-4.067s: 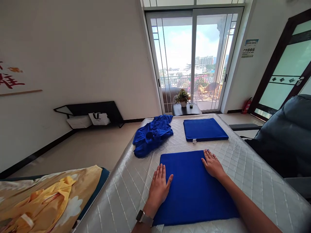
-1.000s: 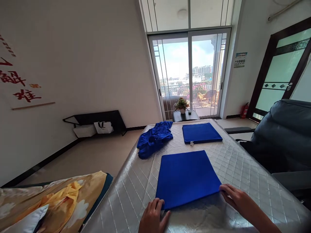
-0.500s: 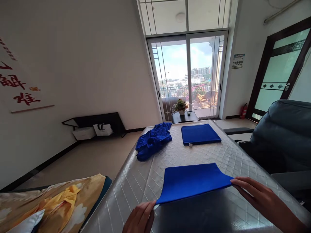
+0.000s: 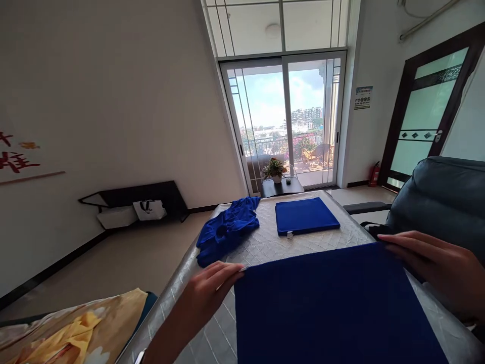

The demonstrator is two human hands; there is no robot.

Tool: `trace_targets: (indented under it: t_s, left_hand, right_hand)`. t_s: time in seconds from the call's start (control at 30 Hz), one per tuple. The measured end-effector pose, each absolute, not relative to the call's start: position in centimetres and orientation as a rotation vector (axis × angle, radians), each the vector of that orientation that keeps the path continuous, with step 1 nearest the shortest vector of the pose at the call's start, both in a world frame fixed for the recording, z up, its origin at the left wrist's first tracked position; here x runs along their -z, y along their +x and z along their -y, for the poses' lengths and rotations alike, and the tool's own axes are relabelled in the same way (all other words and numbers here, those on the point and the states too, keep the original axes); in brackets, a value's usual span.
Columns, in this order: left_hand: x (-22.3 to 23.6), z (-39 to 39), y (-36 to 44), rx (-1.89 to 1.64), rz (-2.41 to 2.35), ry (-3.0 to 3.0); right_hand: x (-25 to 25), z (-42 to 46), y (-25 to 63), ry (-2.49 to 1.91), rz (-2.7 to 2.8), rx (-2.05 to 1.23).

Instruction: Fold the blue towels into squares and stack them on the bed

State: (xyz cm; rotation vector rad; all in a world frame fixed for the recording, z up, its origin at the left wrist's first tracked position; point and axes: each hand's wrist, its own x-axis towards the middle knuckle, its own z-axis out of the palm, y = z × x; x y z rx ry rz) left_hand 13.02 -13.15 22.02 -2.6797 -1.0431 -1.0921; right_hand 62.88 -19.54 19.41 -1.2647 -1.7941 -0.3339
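A flat, folded blue cloth (image 4: 329,303) hangs down in front of me, its lower part cut off by the bottom of the view. My left hand (image 4: 217,278) pinches its upper left corner. At the upper right corner, the fingers of my right hand (image 4: 435,258) are closed on the fabric. Beyond it, a neatly folded blue cloth (image 4: 306,215) with a small white tag lies on the quilted silvery mattress (image 4: 182,308). To the left of that is a crumpled blue cloth (image 4: 229,227).
A dark armchair (image 4: 454,197) stands along the right side. On the lower left is a bed with a patterned cover (image 4: 125,308). Past the mattress's far end, a small table (image 4: 291,188) bears a potted plant (image 4: 276,169) before glass sliding doors.
Both hands have risen with the blue cloth, and its near edge has swung up, so it now hangs as a larger panel. The view has shifted slightly to the right.
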Motion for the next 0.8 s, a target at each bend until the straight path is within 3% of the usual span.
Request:
trace_targets:
  t_s: [0.17, 0.37, 0.5, 0.6, 0.8]
  left_hand:
    - [-22.5, -0.3, 17.8, 0.859, 1.262, -2.978]
    - [-27.6, -13.7, 24.1, 1.286, 1.413, -2.488]
    - [-26.0, -18.8, 26.7, 1.476, 1.368, -2.290]
    - [-20.6, -20.5, 28.2, 1.410, 1.413, -2.336]
    - [-6.2, -18.8, 30.4, 1.102, 1.490, -2.584]
  right_hand:
    - [-19.7, 6.2, 64.6, -1.418, 1.935, -0.004]
    - [-26.3, -7.7, 66.5, -1.488, 1.753, 0.336]
    - [-27.0, -12.1, 67.5, -1.459, 1.675, 0.425]
    - [-21.8, -13.9, 68.3, -1.485, 1.663, 0.323]
    - [-4.4, -14.4, 68.9, -1.655, 1.622, 0.015]
